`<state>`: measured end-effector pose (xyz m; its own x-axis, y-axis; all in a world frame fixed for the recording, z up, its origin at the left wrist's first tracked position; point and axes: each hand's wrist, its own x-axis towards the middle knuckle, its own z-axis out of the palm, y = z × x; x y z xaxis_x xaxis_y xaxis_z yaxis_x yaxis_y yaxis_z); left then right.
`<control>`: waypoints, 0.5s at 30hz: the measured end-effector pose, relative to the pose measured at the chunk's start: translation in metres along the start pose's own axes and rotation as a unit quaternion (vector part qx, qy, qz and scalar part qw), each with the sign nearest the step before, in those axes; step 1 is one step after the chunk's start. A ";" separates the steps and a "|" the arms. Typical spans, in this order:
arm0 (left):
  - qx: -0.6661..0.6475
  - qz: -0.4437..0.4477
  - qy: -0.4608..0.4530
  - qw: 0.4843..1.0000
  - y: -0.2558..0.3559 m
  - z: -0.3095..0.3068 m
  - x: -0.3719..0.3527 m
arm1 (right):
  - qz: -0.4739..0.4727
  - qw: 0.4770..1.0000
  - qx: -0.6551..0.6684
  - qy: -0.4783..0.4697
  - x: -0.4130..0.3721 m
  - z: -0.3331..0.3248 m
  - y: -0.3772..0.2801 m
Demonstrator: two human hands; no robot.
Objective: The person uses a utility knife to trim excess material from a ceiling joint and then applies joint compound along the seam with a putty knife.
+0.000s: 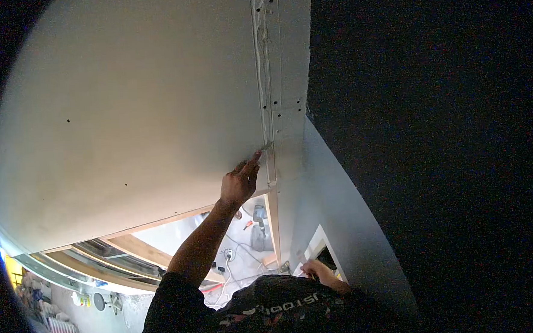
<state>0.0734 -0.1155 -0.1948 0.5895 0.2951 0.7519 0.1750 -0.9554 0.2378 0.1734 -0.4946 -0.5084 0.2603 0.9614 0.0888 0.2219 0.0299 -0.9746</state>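
Observation:
My left hand (238, 185) is raised to a large pale wall panel (137, 107). Its fingers are closed on a small putty knife (266, 146), most of which the hand hides. The blade meets a vertical seam (264, 64) that carries whitish, uneven filler. Dark screw heads dot the narrow strip (285, 57) just right of the seam. Lower down, close to my body, my right hand (315, 269) has its fingers curled beside a pale-framed opening (325, 245); what they hold, if anything, is too small to make out.
Below the panel runs wooden framing (141, 248). On the floor beneath lie a power tool (259, 214), a red-handled item (248, 225) and cables (230, 259). Assorted supplies (58, 328) crowd the lower left. Darkness covers the right side.

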 end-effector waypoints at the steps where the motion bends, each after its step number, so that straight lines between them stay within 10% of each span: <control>1: 0.000 -0.002 0.000 1.000 0.000 0.003 -0.002 | -0.008 1.000 0.012 0.007 -0.001 0.001 0.009; 8: -0.035 -0.022 -0.026 0.999 -0.019 0.041 -0.049 | 0.229 0.954 0.193 0.032 -0.001 0.011 0.033; 11: -0.011 -0.076 -0.135 0.988 -0.019 0.050 -0.089 | 0.068 0.994 0.077 0.034 -0.005 0.008 0.010; 15: 0.003 -0.033 -0.112 0.993 -0.018 0.050 -0.098 | 0.128 0.980 0.149 0.022 -0.007 0.010 0.019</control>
<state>0.0515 -0.1276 -0.3037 0.7377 0.3478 0.5787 0.2227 -0.9345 0.2777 0.1659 -0.4982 -0.5293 0.3132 0.9354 -0.1640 -0.1394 -0.1255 -0.9823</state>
